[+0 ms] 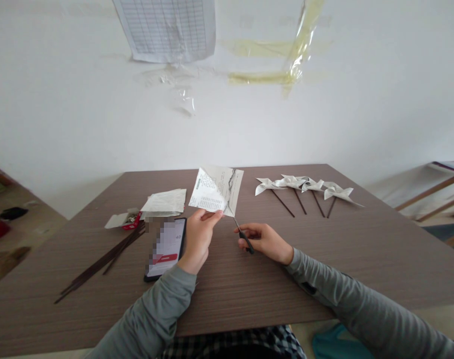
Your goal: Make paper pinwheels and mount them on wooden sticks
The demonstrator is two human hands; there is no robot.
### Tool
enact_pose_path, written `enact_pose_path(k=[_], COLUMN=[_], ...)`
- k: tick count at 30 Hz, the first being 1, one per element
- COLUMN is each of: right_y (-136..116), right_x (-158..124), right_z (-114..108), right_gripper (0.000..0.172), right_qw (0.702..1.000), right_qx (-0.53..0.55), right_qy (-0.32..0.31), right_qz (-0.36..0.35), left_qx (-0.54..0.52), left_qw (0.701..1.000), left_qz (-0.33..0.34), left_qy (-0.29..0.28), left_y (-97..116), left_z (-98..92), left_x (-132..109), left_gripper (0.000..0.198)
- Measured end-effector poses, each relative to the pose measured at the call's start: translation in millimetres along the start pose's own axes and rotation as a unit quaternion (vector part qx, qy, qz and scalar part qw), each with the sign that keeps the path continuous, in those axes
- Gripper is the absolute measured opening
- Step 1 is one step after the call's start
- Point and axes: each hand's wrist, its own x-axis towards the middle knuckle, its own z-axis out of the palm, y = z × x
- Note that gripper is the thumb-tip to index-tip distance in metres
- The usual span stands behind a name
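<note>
A square of printed paper [212, 187] with a diagonal crease is pinched at its lower edge by my left hand [200, 237], which holds it above the table. My right hand [263, 241] has its fingers closed round the dark handles of a pair of scissors [245, 242]. The blades point up and away, meeting the paper near its lower right corner. How far they are spread I cannot make out. Left of my left hand lies a phone [167, 249] with a lit screen.
Paper pinwheels [339, 190] on brown sticks lie at the table's back right. At left are a stack of paper squares [165, 203], a small open box [129, 219] of tiny pieces, and a bundle of brown sticks [99, 264]. A white wall [227, 129] stands behind the table [227, 299].
</note>
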Motion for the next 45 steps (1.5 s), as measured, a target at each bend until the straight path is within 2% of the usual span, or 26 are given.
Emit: enact_pose_path(k=[8,18,23,32,41,45], right_y=[-3.3,-4.1,-6.0,2.9,-1.6,0.5], right_x=[-0.1,0.3,-1.2,2.2,-0.8,0.7], right_z=[-0.7,0.6,1.6,1.7,3.2,2.4], right_gripper=[0.065,0.067,0.061,0.071,0.062,0.067], right_qw=[1.000,1.000,1.000,1.000,1.000,1.000], right_qx=[0.010,0.011,0.005,-0.002,-0.015,-0.021], right_qy=[0.017,0.012,0.024,0.003,0.008,0.008], right_qz=[0.003,-0.002,-0.006,-0.002,0.000,-0.006], left_qx=[0.016,0.006,0.008,-0.019,0.011,0.030], left_qw=[1.000,1.000,0.999,1.000,0.999,0.999], left_qz=[-0.014,-0.018,-0.013,-0.007,0.005,0.016], left_qy=[-0.021,-0.025,-0.030,0.015,0.029,0.027], left_y=[1.7,5.5,5.2,3.5,2.9,2.7], left_z=[0.0,1.6,1.3,3.9,2.0,1.4], left_x=[-2.0,-3.0,-2.9,-1.6,-0.6,-0.7], left_gripper=[0.035,0.036,0.038,0.041,0.036,0.035])
